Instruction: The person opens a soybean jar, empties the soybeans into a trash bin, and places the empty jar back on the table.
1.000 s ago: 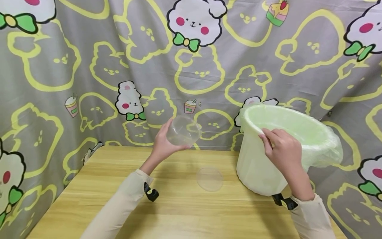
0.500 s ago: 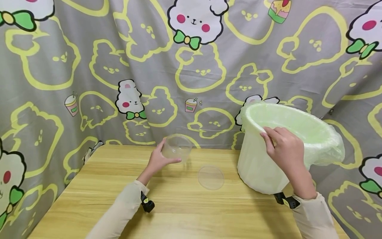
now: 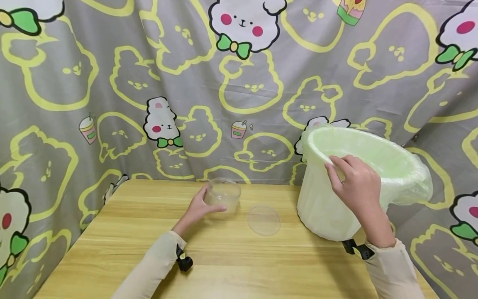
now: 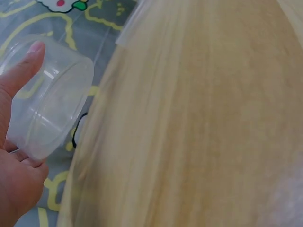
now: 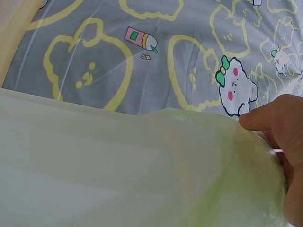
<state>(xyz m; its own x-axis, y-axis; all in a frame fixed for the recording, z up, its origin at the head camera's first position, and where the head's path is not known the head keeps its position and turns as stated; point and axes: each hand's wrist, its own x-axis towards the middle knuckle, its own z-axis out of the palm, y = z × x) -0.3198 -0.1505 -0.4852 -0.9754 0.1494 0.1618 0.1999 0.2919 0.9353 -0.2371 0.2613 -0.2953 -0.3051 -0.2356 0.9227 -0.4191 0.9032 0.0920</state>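
Observation:
My left hand (image 3: 198, 208) grips a clear, round plastic container (image 3: 228, 194) by its side, close above the back of the table. In the left wrist view the thumb lies across the wall of the container (image 4: 59, 94), and the fingers curl beneath it. A flat, clear round lid (image 3: 264, 220) lies on the table to its right. At the right, my right hand (image 3: 356, 185) pinches the near rim of a white trash can (image 3: 325, 207) lined with a pale green plastic bag (image 3: 410, 189). The bag (image 5: 227, 170) fills much of the right wrist view.
A wooden table (image 3: 224, 265) spans the lower part of the head view. Behind it hangs a grey cartoon-print curtain (image 3: 201, 83), close to the table's back edge. Each wrist wears a black camera strap (image 3: 184, 261) over a cream sleeve.
My left hand has lowered the container from in front of the curtain toward the tabletop, tipping it more upright. The right hand stays on the trash can's rim, and the lid lies where it was.

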